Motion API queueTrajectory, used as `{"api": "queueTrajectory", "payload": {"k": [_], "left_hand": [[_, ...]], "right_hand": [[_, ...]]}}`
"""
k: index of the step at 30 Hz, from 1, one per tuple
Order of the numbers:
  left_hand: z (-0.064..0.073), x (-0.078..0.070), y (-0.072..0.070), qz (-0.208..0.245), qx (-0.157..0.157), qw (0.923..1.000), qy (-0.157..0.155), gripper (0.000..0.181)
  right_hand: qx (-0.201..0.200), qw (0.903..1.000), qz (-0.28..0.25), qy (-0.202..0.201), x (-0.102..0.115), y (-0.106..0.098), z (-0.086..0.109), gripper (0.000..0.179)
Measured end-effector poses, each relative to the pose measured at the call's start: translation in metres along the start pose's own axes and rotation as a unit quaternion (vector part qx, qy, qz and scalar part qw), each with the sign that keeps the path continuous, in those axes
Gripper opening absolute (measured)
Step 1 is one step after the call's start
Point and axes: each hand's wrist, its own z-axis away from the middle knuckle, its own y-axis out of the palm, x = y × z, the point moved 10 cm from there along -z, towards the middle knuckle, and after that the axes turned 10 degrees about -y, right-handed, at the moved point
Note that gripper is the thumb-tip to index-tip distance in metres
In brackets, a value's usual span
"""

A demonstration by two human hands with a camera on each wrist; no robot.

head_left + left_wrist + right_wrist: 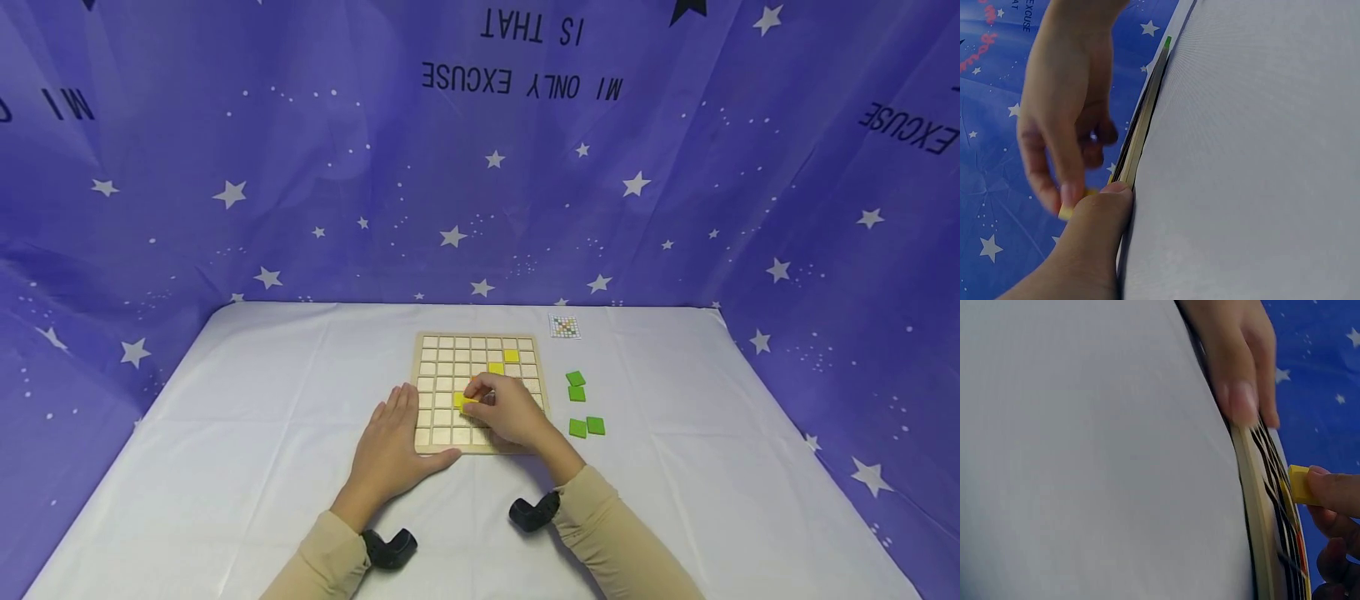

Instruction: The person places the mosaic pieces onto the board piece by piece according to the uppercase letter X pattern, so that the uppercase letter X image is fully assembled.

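A wooden grid board (426, 402) lies on the white table, with yellow square tiles (511, 356) in several of its cells. Over the lower middle of the grid, my right hand (513, 410) pinches a yellow square tile (1299, 485) between thumb and fingers. Part of another yellow tile shows beside the held one in the head view. My left hand (388, 454) rests against the board's left side, fingers straight, its thumb along the front edge. Some of the grid is hidden under my right hand, where a bit of orange peeks out.
Several green square tiles (577, 393) lie on the table right of the board. A small printed pattern card (565, 327) sits behind them, near the board's far right corner. The white tablecloth (720, 500) meets a purple star-printed curtain (555, 192) at the back and sides.
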Motion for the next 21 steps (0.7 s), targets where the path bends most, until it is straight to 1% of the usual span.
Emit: {"api": "queueTrajectory", "payload": {"k": [5, 8, 11, 15, 21], "left_hand": [[0.001, -0.002, -0.001, -0.003, -0.004, 1.0000, 0.005, 0.127], [0.001, -0.002, -0.001, -0.004, -0.005, 0.9999, 0.009, 0.126], [0.001, -0.003, -0.002, -0.004, -0.008, 0.9999, 0.013, 0.125], [0.001, -0.003, -0.002, -0.007, -0.010, 0.9998, 0.013, 0.125], [0.001, -0.002, -0.002, -0.011, -0.006, 0.9998, 0.012, 0.125]], "right_hand": [[0.026, 0.9989, 0.022, -0.031, 0.019, 0.023, -0.010, 0.009], [0.030, 0.9965, 0.060, -0.050, 0.029, 0.029, -0.013, 0.010], [0.028, 0.9916, 0.110, -0.061, 0.035, 0.031, -0.013, 0.012], [0.029, 0.9862, 0.151, -0.063, 0.038, 0.033, -0.012, 0.014], [0.043, 0.9830, 0.167, -0.062, 0.037, 0.039, -0.012, 0.017]]}}
